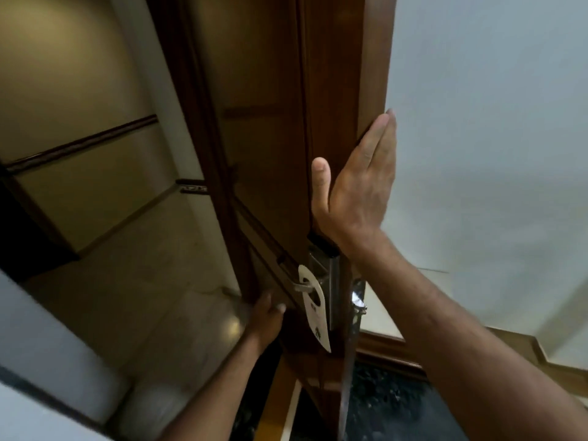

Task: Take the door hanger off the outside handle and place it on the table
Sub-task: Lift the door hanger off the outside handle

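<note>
A white door hanger (314, 308) hangs on the metal outside handle (301, 286) of a dark brown wooden door (264, 138) that stands ajar, seen edge-on. My right hand (356, 189) lies flat against the door's edge above the lock, fingers straight, thumb on the outer face. My left hand (265, 316) reaches along the outer face, just left of and below the handle, a short way from the hanger, fingers loosely curled and holding nothing. The inner handle (358, 302) shows on the other side.
Beyond the door lies a corridor with a beige tiled floor (152, 281) and a wall with a dark rail (79, 144). A white wall (493, 122) stands to the right. Dark speckled flooring (381, 405) is below the door.
</note>
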`<action>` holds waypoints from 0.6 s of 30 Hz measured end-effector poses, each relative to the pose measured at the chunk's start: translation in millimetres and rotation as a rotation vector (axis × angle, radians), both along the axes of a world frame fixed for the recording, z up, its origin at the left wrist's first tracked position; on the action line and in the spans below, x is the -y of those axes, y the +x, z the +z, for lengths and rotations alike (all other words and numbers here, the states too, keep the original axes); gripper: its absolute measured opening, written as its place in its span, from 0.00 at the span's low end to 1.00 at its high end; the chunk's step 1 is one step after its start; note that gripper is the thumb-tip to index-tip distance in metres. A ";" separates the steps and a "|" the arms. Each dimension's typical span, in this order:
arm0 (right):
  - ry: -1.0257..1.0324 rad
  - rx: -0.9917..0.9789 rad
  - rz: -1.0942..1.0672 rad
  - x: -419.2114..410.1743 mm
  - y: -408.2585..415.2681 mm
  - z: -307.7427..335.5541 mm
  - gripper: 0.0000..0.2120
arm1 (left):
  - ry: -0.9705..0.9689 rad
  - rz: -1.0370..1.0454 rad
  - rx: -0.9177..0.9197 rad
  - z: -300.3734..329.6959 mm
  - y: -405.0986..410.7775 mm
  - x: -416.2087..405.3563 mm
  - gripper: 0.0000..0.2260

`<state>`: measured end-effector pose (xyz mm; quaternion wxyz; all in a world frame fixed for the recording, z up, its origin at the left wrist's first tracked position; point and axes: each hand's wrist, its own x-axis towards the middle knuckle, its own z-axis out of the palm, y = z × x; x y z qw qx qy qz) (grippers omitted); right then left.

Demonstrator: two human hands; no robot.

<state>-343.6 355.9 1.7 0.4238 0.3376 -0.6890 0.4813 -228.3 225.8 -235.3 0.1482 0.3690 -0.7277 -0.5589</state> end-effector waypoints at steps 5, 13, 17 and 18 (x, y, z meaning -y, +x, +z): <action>-0.008 0.014 -0.136 -10.9 -40.9 -3.1 0.32 | 0.054 -0.315 -0.047 6.6 -53.7 -27.3 0.21; 0.065 0.058 -0.217 -27.2 -80.3 3.0 0.30 | 0.165 -0.302 -0.155 -5.6 -107.9 -31.2 0.08; 0.051 0.049 -0.257 -29.0 -92.5 3.3 0.29 | 0.181 -0.396 -0.105 -5.6 -115.0 -11.0 0.12; 0.045 0.048 -0.262 -29.7 -94.9 3.4 0.29 | 0.184 -0.429 -0.108 -3.1 -115.4 -9.1 0.12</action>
